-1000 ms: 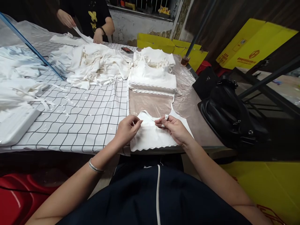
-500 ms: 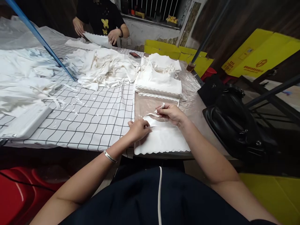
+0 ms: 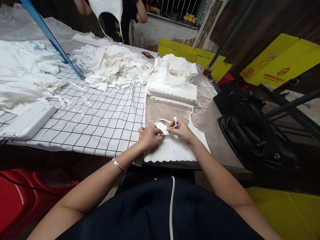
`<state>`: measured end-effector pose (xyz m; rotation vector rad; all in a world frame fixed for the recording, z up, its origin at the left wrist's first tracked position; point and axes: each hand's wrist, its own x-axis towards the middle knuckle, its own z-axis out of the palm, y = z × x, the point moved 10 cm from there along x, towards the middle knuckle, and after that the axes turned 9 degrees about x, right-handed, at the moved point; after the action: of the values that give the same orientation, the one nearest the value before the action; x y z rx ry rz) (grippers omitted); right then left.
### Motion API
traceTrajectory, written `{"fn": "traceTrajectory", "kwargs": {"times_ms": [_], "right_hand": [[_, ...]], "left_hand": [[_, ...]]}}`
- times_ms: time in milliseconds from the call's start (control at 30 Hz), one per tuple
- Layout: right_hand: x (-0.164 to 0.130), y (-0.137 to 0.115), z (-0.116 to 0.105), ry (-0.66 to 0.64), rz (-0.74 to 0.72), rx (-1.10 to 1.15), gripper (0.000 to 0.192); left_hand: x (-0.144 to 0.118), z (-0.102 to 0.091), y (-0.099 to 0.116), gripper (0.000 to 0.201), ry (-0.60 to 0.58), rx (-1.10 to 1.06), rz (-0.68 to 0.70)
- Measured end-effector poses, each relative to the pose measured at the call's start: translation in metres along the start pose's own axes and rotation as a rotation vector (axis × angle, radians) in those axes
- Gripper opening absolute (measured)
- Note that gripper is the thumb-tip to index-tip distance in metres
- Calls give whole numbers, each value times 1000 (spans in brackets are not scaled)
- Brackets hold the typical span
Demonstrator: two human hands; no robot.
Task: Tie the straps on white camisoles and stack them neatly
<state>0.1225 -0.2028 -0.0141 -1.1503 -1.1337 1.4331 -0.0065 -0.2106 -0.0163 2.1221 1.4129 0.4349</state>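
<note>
A white strappy top (image 3: 175, 149) with a scalloped hem lies flat at the table's front edge, its hem toward me. My left hand (image 3: 150, 136) pinches the neckline edge near the left strap. In my right hand (image 3: 182, 131), thumb and fingers are closed on the looped end of a thin white strap, just right of the left hand. The other strap runs up on the right toward a stack of similar folded white tops (image 3: 172, 88) beyond my hands.
Loose white garments (image 3: 117, 68) are heaped on the checked tablecloth (image 3: 100, 130). A white flat box-like device (image 3: 30, 123) sits at left, a black bag (image 3: 252, 133) at right. A blue pole (image 3: 50, 36) slants over the table. Across it, a person holds up a white top (image 3: 107, 8).
My right hand has come down and closer to my left, bringing the strap end with it. The right strap now shows. The person opposite has raised a top off the table.
</note>
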Motion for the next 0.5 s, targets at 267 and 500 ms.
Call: {"fn": "traceTrajectory", "kwargs": {"times_ms": [267,500], "right_hand": [[-3,-9,24,-210,-89,-105,35],[-4,-14,29,-281,-121,-127,34]], "left_hand": [[-1,0,3,16,-41,-25,26],[-1,1,4,19,-52,-52,34]]}}
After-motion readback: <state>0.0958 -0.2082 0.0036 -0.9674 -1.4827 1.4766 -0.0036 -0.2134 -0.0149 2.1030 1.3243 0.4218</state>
